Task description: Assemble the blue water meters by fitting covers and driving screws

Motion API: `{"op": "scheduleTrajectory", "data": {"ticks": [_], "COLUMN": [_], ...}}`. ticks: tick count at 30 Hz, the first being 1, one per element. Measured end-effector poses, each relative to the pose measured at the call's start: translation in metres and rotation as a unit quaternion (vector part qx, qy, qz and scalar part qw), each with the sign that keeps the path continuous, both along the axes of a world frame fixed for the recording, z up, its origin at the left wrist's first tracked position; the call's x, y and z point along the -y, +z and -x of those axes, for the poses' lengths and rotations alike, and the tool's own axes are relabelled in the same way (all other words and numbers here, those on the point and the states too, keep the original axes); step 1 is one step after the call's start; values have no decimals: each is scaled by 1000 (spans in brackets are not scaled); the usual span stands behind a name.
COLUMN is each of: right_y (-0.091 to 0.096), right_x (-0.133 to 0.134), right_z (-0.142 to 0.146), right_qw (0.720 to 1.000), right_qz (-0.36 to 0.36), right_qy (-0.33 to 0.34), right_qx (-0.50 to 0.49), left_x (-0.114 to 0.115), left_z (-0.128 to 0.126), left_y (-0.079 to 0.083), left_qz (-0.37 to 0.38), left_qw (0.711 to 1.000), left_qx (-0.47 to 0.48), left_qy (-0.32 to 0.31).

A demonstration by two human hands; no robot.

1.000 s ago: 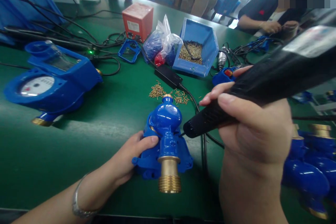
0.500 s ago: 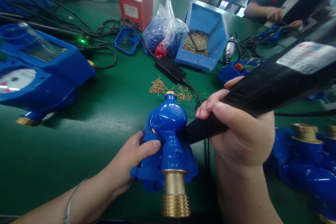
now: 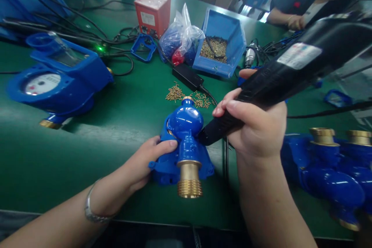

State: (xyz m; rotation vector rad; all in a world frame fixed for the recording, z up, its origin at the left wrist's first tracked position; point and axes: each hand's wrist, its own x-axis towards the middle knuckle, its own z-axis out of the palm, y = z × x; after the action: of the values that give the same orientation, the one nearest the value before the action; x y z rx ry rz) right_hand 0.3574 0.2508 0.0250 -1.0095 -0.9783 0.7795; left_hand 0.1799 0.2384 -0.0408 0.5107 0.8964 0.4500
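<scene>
The blue water meter body (image 3: 183, 139) lay near the front edge of the green table (image 3: 58, 170), its threaded brass fitting (image 3: 189, 178) pointing toward the person. Largest in view, that table carried everything else. On its left sat an assembled blue water meter (image 3: 58, 81) with a white dial and a clear lid. At the right edge lay 2 more blue meter bodies (image 3: 334, 178) with brass ends up. The black electric screwdriver (image 3: 279, 81) slanted down from the upper right, its tip against the right side of the meter body. The right hand (image 3: 255, 128) was wrapped tight around the screwdriver's lower barrel, fingers curled over the top. The left hand (image 3: 142, 162) gripped the meter body from the left, thumb laid across its waist, with a silver bracelet (image 3: 90, 211) on that wrist. Farther back stood a blue parts bin (image 3: 232, 42) holding small brass screws, beside a clear plastic bag (image 3: 180, 38) and a red box (image 3: 153, 12). A black power adapter (image 3: 187, 76) lay just in front of the bin. A loose scatter of brass screws (image 3: 176, 93) lay on the table just behind the meter body. Another person's hand (image 3: 295, 22) rested at the far right of the table.
</scene>
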Motion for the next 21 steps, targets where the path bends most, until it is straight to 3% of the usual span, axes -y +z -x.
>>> {"op": "scheduleTrajectory", "data": {"ticks": [4,6,8,15,21], "right_y": [35,47,51,27,13], "right_x": [23,40,54,62,66], "right_z": [-9,-12,-13,-2,6], "right_qw": [985,978,984,997,994], "right_qz": [-69,-42,-12,14,57], "right_qy": [-99,-129,-106,-67,-86], "right_qx": [119,157,141,48,20], "left_x": [2,2,3,5,9], "left_z": [1,1,1,0,-4], "left_y": [-1,-2,-1,-1,1], "left_qz": [-9,-11,-13,-25,-16], "left_qw": [1000,1000,1000,1000,1000], "left_qx": [5,11,14,17,-7], "left_qy": [1,3,1,5,20]}}
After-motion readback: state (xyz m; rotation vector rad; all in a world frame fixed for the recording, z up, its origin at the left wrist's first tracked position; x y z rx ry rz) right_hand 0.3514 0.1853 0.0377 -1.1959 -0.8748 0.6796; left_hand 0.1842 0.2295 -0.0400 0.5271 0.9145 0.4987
